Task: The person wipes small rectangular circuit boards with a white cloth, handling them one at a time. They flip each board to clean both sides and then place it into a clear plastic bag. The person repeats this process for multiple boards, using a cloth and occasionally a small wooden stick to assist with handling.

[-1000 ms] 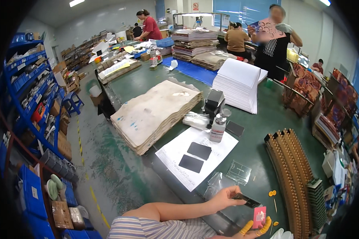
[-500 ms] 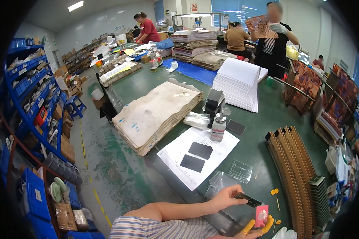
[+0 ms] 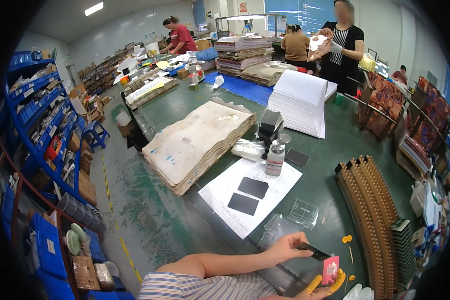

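Between the thumb and fingers of my left hand (image 3: 288, 248) is a dark, thin rectangular card (image 3: 314, 251), held flat at a slight tilt. Just below and right of it, my right hand (image 3: 321, 289), with yellow finger cots on its fingertips, grips a pink card (image 3: 330, 270) bearing a pale printed patch. The two cards come close together at their edges; whether they touch I cannot tell. Clear plastic sleeves (image 3: 279, 229) lie beyond my left hand, beside a clear plate with white lines (image 3: 304, 212). Two dark cards (image 3: 243, 203) rest on a white printed sheet (image 3: 220, 204).
A dispenser bottle (image 3: 275, 159) stands on the sheet's far edge, near black boxes (image 3: 270, 123). A worn paper stack (image 3: 195, 145) lies left. Curved brown slotted racks (image 3: 367, 215) stand right, near loose yellow finger cots (image 3: 347, 239). Co-workers stand or sit beyond the green table (image 3: 330, 165).
Both hands keep their cards in nearly the same place. The view has shifted slightly. Across the table, a co-worker has lowered and turned a copper-coloured sheet.
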Motion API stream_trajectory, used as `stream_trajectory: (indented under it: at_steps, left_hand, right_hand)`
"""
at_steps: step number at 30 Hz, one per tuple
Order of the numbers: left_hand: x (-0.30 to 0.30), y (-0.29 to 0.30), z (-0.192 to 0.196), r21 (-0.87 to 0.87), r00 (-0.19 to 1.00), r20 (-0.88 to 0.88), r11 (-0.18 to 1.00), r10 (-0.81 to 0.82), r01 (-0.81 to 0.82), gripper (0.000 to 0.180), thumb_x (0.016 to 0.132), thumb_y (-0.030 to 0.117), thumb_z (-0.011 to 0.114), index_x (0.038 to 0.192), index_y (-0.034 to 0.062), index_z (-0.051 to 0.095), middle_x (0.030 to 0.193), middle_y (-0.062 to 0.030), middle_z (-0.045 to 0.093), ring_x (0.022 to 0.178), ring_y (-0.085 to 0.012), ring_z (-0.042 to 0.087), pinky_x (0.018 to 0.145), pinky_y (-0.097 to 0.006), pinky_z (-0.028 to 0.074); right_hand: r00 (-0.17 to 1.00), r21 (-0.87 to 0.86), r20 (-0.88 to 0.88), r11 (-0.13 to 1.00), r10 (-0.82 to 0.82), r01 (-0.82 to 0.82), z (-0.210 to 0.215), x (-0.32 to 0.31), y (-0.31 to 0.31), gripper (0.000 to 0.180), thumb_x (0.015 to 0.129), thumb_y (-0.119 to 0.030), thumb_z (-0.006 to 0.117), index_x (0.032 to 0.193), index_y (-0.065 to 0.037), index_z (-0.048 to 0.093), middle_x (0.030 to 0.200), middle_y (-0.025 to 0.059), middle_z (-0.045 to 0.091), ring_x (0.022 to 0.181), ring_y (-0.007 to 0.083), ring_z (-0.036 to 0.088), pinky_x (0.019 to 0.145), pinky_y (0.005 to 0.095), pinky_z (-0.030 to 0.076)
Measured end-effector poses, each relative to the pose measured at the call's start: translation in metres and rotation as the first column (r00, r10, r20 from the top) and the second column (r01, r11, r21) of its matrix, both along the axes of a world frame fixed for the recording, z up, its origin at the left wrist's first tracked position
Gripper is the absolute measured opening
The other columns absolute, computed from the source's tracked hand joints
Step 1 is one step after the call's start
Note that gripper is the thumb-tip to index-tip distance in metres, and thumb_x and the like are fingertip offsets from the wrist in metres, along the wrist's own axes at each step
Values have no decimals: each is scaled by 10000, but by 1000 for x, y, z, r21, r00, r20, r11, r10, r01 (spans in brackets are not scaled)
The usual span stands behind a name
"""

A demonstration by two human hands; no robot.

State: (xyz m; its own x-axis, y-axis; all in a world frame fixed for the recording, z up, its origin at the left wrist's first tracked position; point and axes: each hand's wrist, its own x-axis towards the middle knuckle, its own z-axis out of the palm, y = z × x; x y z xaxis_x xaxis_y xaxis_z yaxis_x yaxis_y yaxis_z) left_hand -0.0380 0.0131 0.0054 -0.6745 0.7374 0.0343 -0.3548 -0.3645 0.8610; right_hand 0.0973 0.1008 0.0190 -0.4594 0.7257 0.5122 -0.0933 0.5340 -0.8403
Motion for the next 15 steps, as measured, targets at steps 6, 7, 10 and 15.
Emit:
stream_trajectory:
  at_steps: [6,7,10,15]
  left_hand:
    - [0,0,-1,5,1000,-12,1000,-5,5,225,789,-20,670,770,80,469,876,-16,565,857,-72,527,743,-208,419]
    - [0,0,0,0,1000,-15,1000,-5,5,226,789,-18,671,770,81,469,875,-15,565,855,-71,527,743,-208,419]
    - [0,-1,4,-14,1000,-11,1000,-16,16,229,790,-11,675,767,83,467,873,-12,566,851,-69,527,741,-208,420]
    - [0,-1,7,-5,1000,5,1000,-24,24,237,787,1,684,764,88,464,876,-9,568,848,-67,526,736,-209,418]
  right_hand:
    - [999,-11,-47,1000,8,-8,-4,-1,1,563,863,-127,590,1315,17,288,1273,155,365,1143,254,389,999,339,273]
    - [999,-13,-47,1000,7,-8,-5,-1,1,562,863,-127,590,1316,16,288,1271,154,365,1142,254,389,999,339,273]
    - [1000,-38,-26,999,12,-13,0,0,0,573,860,-122,593,1321,12,279,1273,155,361,1148,252,386,1002,339,270]
    - [998,-64,-63,997,27,-31,-6,0,1,575,864,-123,590,1324,10,272,1273,156,358,1156,259,385,1006,349,271]
